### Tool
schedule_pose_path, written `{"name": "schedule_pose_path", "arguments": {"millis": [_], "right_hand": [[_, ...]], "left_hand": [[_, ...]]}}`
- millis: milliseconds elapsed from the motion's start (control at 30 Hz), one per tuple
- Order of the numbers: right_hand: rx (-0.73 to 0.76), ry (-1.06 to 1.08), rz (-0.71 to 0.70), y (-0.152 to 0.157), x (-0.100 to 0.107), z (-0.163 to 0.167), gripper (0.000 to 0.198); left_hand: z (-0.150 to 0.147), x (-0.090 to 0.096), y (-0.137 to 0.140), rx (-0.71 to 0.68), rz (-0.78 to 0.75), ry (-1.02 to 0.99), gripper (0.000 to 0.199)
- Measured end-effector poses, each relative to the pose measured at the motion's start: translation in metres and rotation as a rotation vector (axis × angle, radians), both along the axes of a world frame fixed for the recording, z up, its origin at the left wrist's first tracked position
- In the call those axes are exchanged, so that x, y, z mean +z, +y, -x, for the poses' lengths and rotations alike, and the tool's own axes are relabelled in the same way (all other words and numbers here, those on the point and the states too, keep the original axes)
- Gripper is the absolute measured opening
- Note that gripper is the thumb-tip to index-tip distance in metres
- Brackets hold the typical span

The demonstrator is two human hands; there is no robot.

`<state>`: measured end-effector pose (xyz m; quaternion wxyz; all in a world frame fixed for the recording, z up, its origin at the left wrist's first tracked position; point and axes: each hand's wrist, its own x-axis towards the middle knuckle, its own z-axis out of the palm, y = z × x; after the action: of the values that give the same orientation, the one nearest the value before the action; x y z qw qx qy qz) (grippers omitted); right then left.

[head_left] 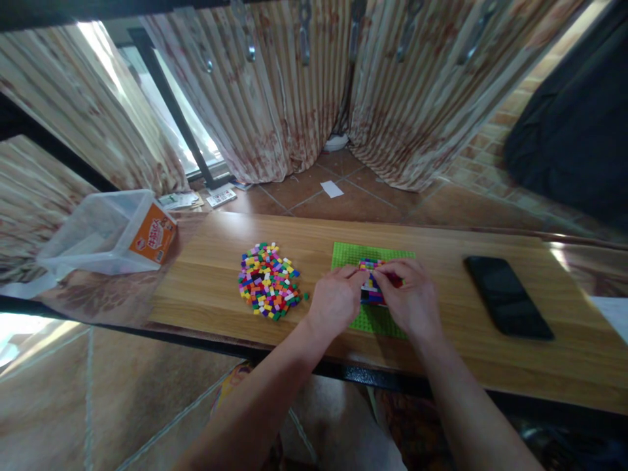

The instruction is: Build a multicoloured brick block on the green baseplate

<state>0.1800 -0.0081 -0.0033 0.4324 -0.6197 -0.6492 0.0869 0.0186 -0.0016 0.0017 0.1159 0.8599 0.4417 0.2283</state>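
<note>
Fingers [351,270] of both hands met at the build

Bent and drawn close to the thumbs, the fingers bore on a small build [371,296] of coloured bricks; the left hand [337,297] covered its left side, its forefinger reaching over the upper face; the right hand [415,294] came from the other side, thumb and forefinger on top, with a little red showing in the gap between them. Whether either hand had a loose brick pinched, I could not tell; the fingers hid too much.

The build sat on the green plate [343,255], near its middle; purple and blue showed along the side nearest the person; the plate lay flat on the wooden tabletop [206,275], between the pile [267,281] of mixed bricks on the left and a black phone [507,297] on the right; one green brick [306,296] lay just beside the pile, on the side towards the left hand.

Farther left stood a clear tub [118,261] with an orange label [153,234]; beyond the tabletop, curtains [275,98] hung, and a white paper [331,189] lay on the tiled floor [417,209].
</note>
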Motion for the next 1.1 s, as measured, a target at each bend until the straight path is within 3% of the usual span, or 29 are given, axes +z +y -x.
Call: {"name": "schedule_pose_path", "arguments": {"millis": [267,467,600,800,967,1100], "right_hand": [[0.025,-0.025,-0.015,0.000,-0.004,-0.001,0.021],[-0.026,-0.091,-0.112,-0.003,0.000,-0.002,0.022],[-0.011,-0.051,-0.177,-0.010,0.012,0.014,0.019],[0.284,-0.051,-0.170,-0.024,-0.001,0.073,0.019],[0.394,-0.218,0.008,-0.031,-0.027,0.118,0.071],[0.364,-0.338,0.041,-0.033,-0.038,0.144,0.096]], "left_hand": [[-0.003,0.001,-0.007,0.034,-0.014,0.075,0.029],[0.002,-0.006,-0.009,0.037,0.025,-0.075,0.037],[0.014,-0.002,0.000,0.172,0.051,-0.261,0.034],[0.074,0.008,0.033,0.516,0.041,-0.565,0.028],[0.146,0.007,0.048,0.847,0.128,-0.528,0.033],[0.186,-0.002,0.045,0.904,0.144,-0.419,0.038]]}}
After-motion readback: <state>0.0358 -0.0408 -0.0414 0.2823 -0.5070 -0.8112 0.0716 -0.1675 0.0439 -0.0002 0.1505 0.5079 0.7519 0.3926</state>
